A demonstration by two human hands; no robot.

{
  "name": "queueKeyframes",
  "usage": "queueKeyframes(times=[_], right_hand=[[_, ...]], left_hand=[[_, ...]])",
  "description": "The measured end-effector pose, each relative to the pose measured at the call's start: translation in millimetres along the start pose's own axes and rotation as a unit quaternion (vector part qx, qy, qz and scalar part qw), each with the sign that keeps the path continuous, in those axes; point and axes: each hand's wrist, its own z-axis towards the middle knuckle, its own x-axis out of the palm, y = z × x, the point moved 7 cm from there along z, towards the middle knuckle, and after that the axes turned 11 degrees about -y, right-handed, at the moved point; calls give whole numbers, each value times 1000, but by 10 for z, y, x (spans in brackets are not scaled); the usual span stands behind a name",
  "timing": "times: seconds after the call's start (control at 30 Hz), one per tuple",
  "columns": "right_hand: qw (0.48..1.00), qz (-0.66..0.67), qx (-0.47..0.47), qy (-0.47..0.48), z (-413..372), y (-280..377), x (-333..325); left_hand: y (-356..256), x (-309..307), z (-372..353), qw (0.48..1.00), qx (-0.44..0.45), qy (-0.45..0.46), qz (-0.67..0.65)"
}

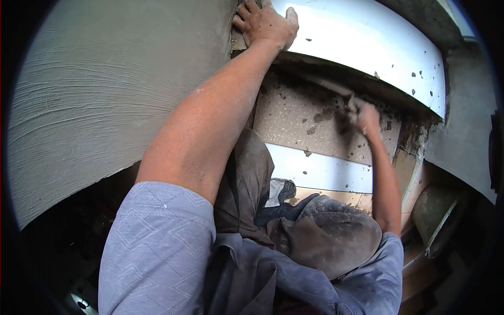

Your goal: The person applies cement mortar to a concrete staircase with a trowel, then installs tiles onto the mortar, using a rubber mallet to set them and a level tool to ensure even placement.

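View: head camera, looking forward and down.
Left hand (266,27): placed at the left end of the white slab (362,44), beside the plastered wall (100,100); fingers spread, thumb set apart from them, palm side toward the slab. The uppermost fingertips run to the picture edge.
Right hand (366,116): fingers closed around the near end of a pale, elongated tool (336,86); motion blur hides the exact finger positions.
Tool position: below the front edge of the white slab, pointing away to the left into the shadowed recess; its far end cannot be made out.
White slab: set above the recess, upper face glossy, with dark specks of wet material toward its right end.
Speckled panel (291,123): below the recess, brownish, marked with dark splashes and lumps.
White strip (325,173): along the lower edge of the speckled panel, bearing a few specks.
Left side: plastered wall, grey, with fine curved ridges across its surface.
Right side: second grey wall (467,89); bucket (433,215) tilted beneath it.
Operator: trousers (328,239) dusty, knees bent; left sleeve (157,247) grey-blue with a diamond pattern.
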Motion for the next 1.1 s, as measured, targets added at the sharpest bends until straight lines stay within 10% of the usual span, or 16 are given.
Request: queueKeyframes(times=[0.6,0.77,1.1], right_hand=[[989,5,7,145,385,-626,-643],[994,77,83,9,-291,-1016,-1229],[966,69,-241,-62,-149,962,-95]], left_hand=[[-57,-153,13,999,-28,-10,-23],[-41,-163,17,999,-34,-13,-19],[-115,-164,26,1000,-17,-1,-2]])
